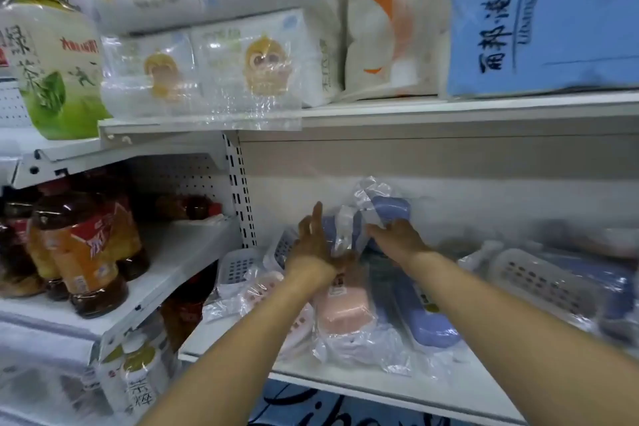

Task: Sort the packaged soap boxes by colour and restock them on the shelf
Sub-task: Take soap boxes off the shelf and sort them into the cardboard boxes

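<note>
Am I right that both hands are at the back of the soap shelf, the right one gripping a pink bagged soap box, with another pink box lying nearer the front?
Not quite: in the head view the bagged soap box gripped by the right hand is blue, not pink. The rest holds: the left hand is beside it at the back of the shelf, and a pink box lies nearer the front.

The blue package on the top shelf carries rotated dark print, "丽邦·涟漪" above Latin "Libang". The green tea bottle at left shows "绿茶". Other labels are too blurred to read.
</note>
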A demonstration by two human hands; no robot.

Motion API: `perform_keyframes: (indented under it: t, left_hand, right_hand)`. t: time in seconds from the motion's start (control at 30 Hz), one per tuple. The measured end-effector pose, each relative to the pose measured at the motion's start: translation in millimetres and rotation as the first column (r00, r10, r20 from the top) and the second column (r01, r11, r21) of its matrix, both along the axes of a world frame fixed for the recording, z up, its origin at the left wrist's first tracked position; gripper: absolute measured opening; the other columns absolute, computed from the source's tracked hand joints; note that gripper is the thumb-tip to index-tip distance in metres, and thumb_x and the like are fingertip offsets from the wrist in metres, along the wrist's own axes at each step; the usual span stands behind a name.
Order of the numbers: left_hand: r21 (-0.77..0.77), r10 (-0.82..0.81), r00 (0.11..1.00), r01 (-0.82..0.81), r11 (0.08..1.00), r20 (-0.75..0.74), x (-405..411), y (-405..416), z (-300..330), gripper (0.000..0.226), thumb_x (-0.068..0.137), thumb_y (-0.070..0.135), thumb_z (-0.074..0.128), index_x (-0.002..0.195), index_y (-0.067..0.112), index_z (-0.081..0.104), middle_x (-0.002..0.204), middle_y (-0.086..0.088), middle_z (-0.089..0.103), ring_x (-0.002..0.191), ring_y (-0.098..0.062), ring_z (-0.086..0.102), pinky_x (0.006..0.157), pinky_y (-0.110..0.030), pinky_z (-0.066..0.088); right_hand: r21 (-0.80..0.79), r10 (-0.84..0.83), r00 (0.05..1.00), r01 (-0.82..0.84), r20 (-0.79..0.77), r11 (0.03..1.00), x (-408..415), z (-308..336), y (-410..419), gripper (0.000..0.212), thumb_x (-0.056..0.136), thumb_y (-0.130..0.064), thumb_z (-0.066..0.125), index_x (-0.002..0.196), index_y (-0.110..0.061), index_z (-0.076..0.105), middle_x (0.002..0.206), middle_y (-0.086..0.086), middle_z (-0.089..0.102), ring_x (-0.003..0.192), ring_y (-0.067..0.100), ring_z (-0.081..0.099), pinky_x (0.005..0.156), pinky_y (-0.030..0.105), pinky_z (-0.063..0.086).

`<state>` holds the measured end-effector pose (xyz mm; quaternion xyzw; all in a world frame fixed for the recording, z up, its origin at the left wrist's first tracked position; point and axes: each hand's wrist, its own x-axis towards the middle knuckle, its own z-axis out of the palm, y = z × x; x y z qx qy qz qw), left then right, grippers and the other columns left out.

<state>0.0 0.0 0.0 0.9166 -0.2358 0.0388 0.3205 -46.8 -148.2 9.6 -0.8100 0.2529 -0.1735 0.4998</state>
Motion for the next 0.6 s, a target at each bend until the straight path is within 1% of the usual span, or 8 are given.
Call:
perform_keyframes:
  t: [0.07, 0.13, 0.2, 0.23, 0.33, 0.43, 0.53, 0.6]
  left_hand:
    - [0.067, -0.006, 0.999, 0.004, 0.998, 0.038, 5.8, -6.8, -2.5, 0.109, 0.081, 0.053, 0.07, 0.152, 0.039, -0.012, 0.158, -0.002, 0.02, 0.128, -0.028, 0.05, 0.093, -0.043, 0.049]
    - [0.038, 0.018, 0.999, -0.019, 0.999, 0.027, 11.9, -9.0, -8.6, 0.095, 0.084, 0.055, 0.064, 0.151, 0.042, -0.002, 0.154, -0.002, 0.029, 0.125, -0.027, 0.053, 0.09, -0.041, 0.049]
    - [-0.033, 0.044, 0.998, -0.042, 0.999, 0.041, 14.9, -10.0, -7.9, 0.08, 0.086, 0.056, 0.059, 0.149, 0.04, 0.013, 0.149, -0.002, 0.039, 0.123, -0.027, 0.055, 0.093, -0.038, 0.047]
    - [-0.07, 0.047, 0.998, -0.044, 0.997, 0.041, 15.7, -8.6, -6.8, 0.074, 0.086, 0.055, 0.059, 0.147, 0.038, 0.02, 0.145, -0.002, 0.044, 0.121, -0.027, 0.055, 0.093, -0.036, 0.047]
    - [-0.24, 0.093, 0.994, -0.079, 0.968, 0.048, 17.3, 0.5, -2.6, 0.067, 0.084, 0.046, 0.066, 0.141, 0.039, 0.029, 0.137, 0.0, 0.051, 0.114, -0.024, 0.057, 0.085, -0.03, 0.045]
    - [-0.445, 0.067, 0.996, -0.037, 0.895, 0.052, 7.8, 13.7, -1.5, 0.071, 0.082, 0.036, 0.073, 0.14, 0.042, 0.032, 0.132, 0.005, 0.052, 0.111, -0.02, 0.058, 0.089, -0.034, 0.053]
    - [-0.42, 0.031, 0.994, 0.015, 0.908, 0.103, -15.1, 15.6, 4.5, 0.078, 0.079, 0.033, 0.076, 0.14, 0.047, 0.03, 0.125, 0.01, 0.053, 0.104, -0.015, 0.058, 0.082, -0.032, 0.054]
    - [-0.397, -0.032, 0.991, 0.08, 0.914, 0.127, -36.5, 9.4, 12.2, 0.081, 0.077, 0.036, 0.077, 0.14, 0.05, 0.029, 0.131, 0.009, 0.054, 0.105, -0.016, 0.06, 0.087, -0.035, 0.055]
  right_hand:
    - [0.177, -0.015, 0.997, 0.001, 0.081, 0.984, 16.4, -4.4, 1.8, 0.021, 0.091, -0.03, 0.057, 0.091, -0.009, 0.062, 0.107, 0.017, 0.068, 0.096, 0.031, 0.064, 0.086, 0.038, 0.051]
    - [0.279, -0.015, 0.996, -0.01, 0.085, 0.96, 26.6, -7.0, 5.6, 0.029, 0.093, -0.032, 0.057, 0.097, -0.005, 0.063, 0.096, 0.021, 0.069, 0.084, 0.031, 0.065, 0.074, 0.036, 0.054]
    - [0.333, -0.026, 0.995, -0.008, 0.1, 0.943, 34.7, -11.3, 7.5, 0.033, 0.093, -0.033, 0.06, 0.093, -0.001, 0.064, 0.079, 0.019, 0.068, 0.065, 0.03, 0.063, 0.059, 0.033, 0.052]
    - [0.358, -0.035, 0.992, -0.012, 0.125, 0.934, 37.3, -13.1, 7.0, 0.029, 0.093, -0.03, 0.061, 0.089, -0.002, 0.063, 0.072, 0.016, 0.065, 0.058, 0.028, 0.059, 0.055, 0.032, 0.049]
    - [0.454, -0.046, 0.977, -0.054, 0.207, 0.889, 30.8, -11.7, 6.3, 0.011, 0.093, -0.019, 0.061, 0.089, -0.008, 0.063, 0.072, 0.011, 0.061, 0.06, 0.022, 0.058, 0.056, 0.03, 0.052]
    - [0.468, -0.03, 0.948, -0.129, 0.318, 0.874, 7.0, -0.5, 4.0, 0.009, 0.093, -0.016, 0.061, 0.086, -0.011, 0.062, 0.069, 0.009, 0.058, 0.061, 0.02, 0.052, 0.057, 0.029, 0.046]
    - [0.399, -0.029, 0.926, -0.134, 0.376, 0.907, -33.2, 17.8, -4.0, 0.01, 0.092, -0.014, 0.061, 0.083, -0.01, 0.059, 0.072, 0.014, 0.059, 0.066, 0.024, 0.051, 0.057, 0.03, 0.043]
    - [0.318, -0.049, 0.921, -0.083, 0.386, 0.944, -66.8, 26.5, -15.0, 0.017, 0.091, -0.016, 0.063, 0.078, -0.011, 0.054, 0.072, 0.016, 0.059, 0.063, 0.022, 0.053, 0.052, 0.026, 0.043]
